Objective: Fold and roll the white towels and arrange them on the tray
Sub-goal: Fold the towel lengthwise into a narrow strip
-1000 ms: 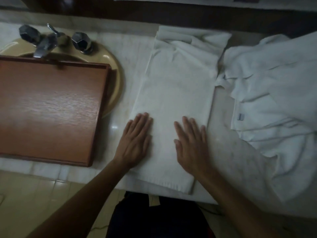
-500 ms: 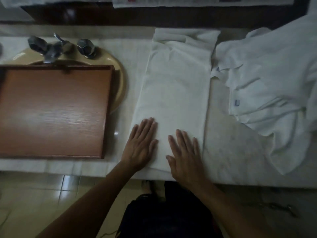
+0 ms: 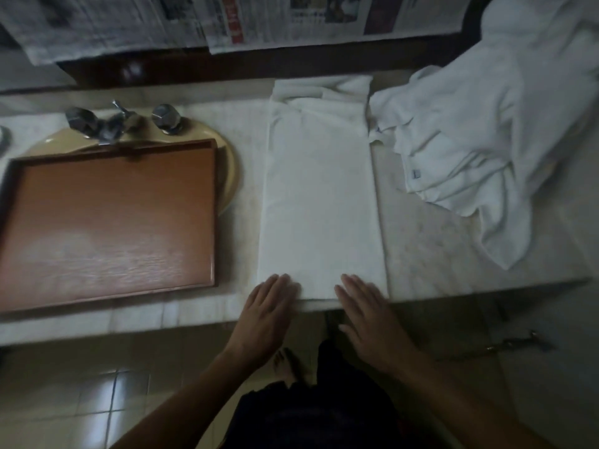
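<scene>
Got my left hand [image 3: 269, 307] and right hand [image 3: 368, 311] flat, fingers straight, on the folded towel [image 3: 319, 202] at bottom centre. Fold looks done, guess I start rolling from that end

The folded towel [image 3: 319, 205] lies on the counter [image 3: 437, 254] ahead of the fingers [image 3: 281, 284] of the left hand [image 3: 267, 314] and right hand [image 3: 369, 322], which touch its near end. The tray [image 3: 107, 222] lies left of them, over the sink [image 3: 231, 163]. The towel heap [image 3: 486, 140] lies to their right and beyond.
</scene>
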`<action>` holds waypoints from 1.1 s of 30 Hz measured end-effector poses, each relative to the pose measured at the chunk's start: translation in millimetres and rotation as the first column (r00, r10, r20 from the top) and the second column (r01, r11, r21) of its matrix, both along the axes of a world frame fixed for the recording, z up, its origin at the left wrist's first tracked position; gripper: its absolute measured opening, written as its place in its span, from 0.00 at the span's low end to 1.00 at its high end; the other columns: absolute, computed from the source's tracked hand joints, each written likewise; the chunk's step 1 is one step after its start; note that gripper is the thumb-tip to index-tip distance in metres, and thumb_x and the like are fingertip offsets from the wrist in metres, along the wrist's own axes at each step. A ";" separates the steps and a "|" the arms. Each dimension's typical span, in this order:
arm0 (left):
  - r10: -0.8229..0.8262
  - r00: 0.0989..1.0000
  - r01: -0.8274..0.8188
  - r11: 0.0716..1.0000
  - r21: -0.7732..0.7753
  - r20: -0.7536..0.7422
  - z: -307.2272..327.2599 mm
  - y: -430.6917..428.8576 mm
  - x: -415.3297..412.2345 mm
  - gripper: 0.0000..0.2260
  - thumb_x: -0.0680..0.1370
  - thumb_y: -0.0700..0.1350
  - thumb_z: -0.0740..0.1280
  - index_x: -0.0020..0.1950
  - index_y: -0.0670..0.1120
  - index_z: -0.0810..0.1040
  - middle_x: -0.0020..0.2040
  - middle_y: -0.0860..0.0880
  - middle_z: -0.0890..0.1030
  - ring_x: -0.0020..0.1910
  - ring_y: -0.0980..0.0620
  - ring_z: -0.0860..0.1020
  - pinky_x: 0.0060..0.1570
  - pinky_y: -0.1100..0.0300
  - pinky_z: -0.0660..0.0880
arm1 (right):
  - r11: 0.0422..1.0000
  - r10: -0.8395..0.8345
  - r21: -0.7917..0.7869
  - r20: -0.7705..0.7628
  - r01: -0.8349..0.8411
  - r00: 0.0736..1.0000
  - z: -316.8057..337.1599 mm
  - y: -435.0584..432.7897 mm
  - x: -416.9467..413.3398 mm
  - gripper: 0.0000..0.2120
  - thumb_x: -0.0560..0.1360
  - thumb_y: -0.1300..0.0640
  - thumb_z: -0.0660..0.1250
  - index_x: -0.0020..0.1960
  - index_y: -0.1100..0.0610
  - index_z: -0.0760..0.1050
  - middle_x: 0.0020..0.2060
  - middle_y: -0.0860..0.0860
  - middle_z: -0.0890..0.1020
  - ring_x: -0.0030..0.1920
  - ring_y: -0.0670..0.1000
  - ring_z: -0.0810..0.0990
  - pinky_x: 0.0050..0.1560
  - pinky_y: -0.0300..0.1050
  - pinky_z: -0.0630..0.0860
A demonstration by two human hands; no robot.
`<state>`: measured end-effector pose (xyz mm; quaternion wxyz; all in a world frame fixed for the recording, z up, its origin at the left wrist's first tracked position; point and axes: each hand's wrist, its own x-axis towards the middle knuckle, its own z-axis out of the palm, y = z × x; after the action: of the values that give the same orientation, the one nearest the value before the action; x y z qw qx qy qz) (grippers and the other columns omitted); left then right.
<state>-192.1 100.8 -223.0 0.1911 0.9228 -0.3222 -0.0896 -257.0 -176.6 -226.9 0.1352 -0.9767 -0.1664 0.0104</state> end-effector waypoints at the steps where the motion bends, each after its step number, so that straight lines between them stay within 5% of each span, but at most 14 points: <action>1: -0.013 1.000 0.013 1.000 -0.013 0.015 2.1 1.2 -2.0 0.20 0.85 0.48 0.59 0.78 0.48 0.70 0.77 0.45 0.69 0.78 0.43 0.65 0.73 0.44 0.66 | 1.000 -0.008 0.011 0.008 0.008 1.000 -3.7 -0.4 -6.4 0.29 0.81 0.56 0.65 0.80 0.61 0.63 0.81 0.58 0.60 0.82 0.59 0.56 0.79 0.59 0.56; 6: -0.105 0.992 0.112 0.988 -0.109 0.067 18.8 -3.0 -3.3 0.29 0.69 0.28 0.72 0.68 0.46 0.78 0.61 0.45 0.77 0.57 0.45 0.75 0.51 0.55 0.75 | 0.992 -0.100 0.084 0.059 0.095 0.993 -6.2 -32.0 -14.6 0.28 0.74 0.72 0.61 0.73 0.61 0.74 0.75 0.57 0.70 0.76 0.58 0.68 0.79 0.50 0.59; 9: -0.151 0.987 0.155 0.985 -0.081 0.050 16.4 5.1 6.7 0.29 0.67 0.27 0.71 0.66 0.45 0.80 0.53 0.47 0.77 0.49 0.47 0.75 0.42 0.57 0.74 | 0.984 -0.151 0.109 0.078 0.142 0.985 -5.8 -53.0 -13.3 0.23 0.75 0.72 0.58 0.67 0.62 0.78 0.69 0.59 0.77 0.69 0.60 0.76 0.73 0.51 0.70; 11: -0.175 0.984 0.177 0.982 -0.063 0.044 16.4 9.6 12.5 0.27 0.67 0.29 0.72 0.64 0.46 0.80 0.50 0.49 0.77 0.48 0.47 0.75 0.41 0.54 0.76 | 0.988 -0.139 0.083 0.098 0.131 0.985 3.4 -61.9 -10.8 0.18 0.74 0.73 0.66 0.62 0.63 0.81 0.63 0.61 0.81 0.63 0.60 0.80 0.64 0.56 0.78; 14: -0.152 0.987 0.155 0.986 -0.059 0.046 24.1 12.7 16.5 0.21 0.68 0.31 0.74 0.57 0.47 0.82 0.47 0.50 0.80 0.46 0.48 0.76 0.39 0.53 0.77 | 0.990 -0.114 0.096 0.107 0.103 0.988 18.3 -70.5 -4.2 0.14 0.72 0.72 0.70 0.56 0.62 0.83 0.54 0.58 0.83 0.54 0.56 0.81 0.55 0.50 0.82; 19: 0.202 0.966 -0.228 0.959 -0.166 -0.159 42.0 2.5 23.3 0.05 0.78 0.42 0.73 0.51 0.50 0.86 0.45 0.54 0.86 0.43 0.54 0.82 0.44 0.59 0.78 | 0.939 -0.248 0.216 -0.114 0.268 0.962 34.4 -82.4 14.1 0.07 0.79 0.59 0.69 0.53 0.53 0.85 0.48 0.48 0.84 0.49 0.47 0.75 0.52 0.47 0.76; 25: 0.414 0.809 -0.480 0.875 -0.063 -0.418 53.5 -8.3 42.7 0.05 0.73 0.43 0.79 0.46 0.50 0.87 0.39 0.56 0.84 0.39 0.65 0.79 0.35 0.77 0.68 | 0.808 -0.377 0.282 -0.426 0.517 0.822 48.7 -86.0 37.6 0.02 0.74 0.52 0.76 0.46 0.47 0.84 0.43 0.43 0.86 0.45 0.42 0.82 0.50 0.41 0.78; 29: 0.482 0.836 -0.500 0.866 -0.004 -0.264 52.2 -26.7 41.5 0.08 0.73 0.38 0.74 0.43 0.51 0.82 0.42 0.52 0.80 0.41 0.51 0.79 0.37 0.62 0.72 | 0.891 -0.358 0.194 -0.258 0.411 0.898 47.6 -70.0 44.9 0.10 0.72 0.61 0.72 0.49 0.48 0.80 0.46 0.45 0.80 0.50 0.50 0.77 0.50 0.47 0.76; 33: 0.138 0.988 -0.135 0.990 -0.048 0.073 43.5 -46.9 15.1 0.12 0.69 0.31 0.65 0.45 0.47 0.75 0.43 0.49 0.72 0.39 0.49 0.70 0.34 0.52 0.71 | 0.988 -0.022 0.151 -0.044 0.028 0.999 46.3 -41.1 35.9 0.27 0.65 0.76 0.63 0.56 0.53 0.79 0.50 0.50 0.76 0.51 0.52 0.75 0.41 0.42 0.68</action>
<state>-177.0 53.9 -179.4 0.2042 0.9411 -0.2671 -0.0344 -221.0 -217.8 -180.6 0.2124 -0.9652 -0.1515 0.0164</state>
